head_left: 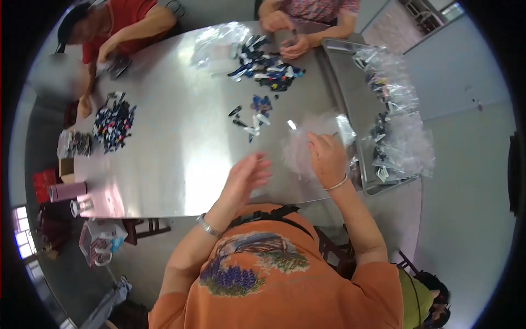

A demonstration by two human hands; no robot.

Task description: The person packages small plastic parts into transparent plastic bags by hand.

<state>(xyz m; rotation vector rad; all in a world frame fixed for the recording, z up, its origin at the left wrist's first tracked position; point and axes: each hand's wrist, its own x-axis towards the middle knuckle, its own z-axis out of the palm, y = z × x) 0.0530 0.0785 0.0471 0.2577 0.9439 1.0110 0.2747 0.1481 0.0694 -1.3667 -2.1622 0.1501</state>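
Note:
My left hand [247, 176] hovers over the near edge of the metal table, fingers slightly curled and apart, holding nothing visible. My right hand [327, 158] is over a loose pile of clear plastic bags [297, 151], its fingertips pinched together on the thin film. Beyond my hands lie a few black and white pieces [256, 125] that look like hair clips, beside a small blue cluster [261, 103]. Farther back is a larger heap of similar dark, blue and white clips [274, 71].
A metal tray [366, 140] at the right holds several filled clear bags [402, 104]. More plastic bags [219, 46] lie at the back. Co-workers' hands [295, 46] work across the table. At left are another clip heap [114, 122] and a pink bottle [68, 191].

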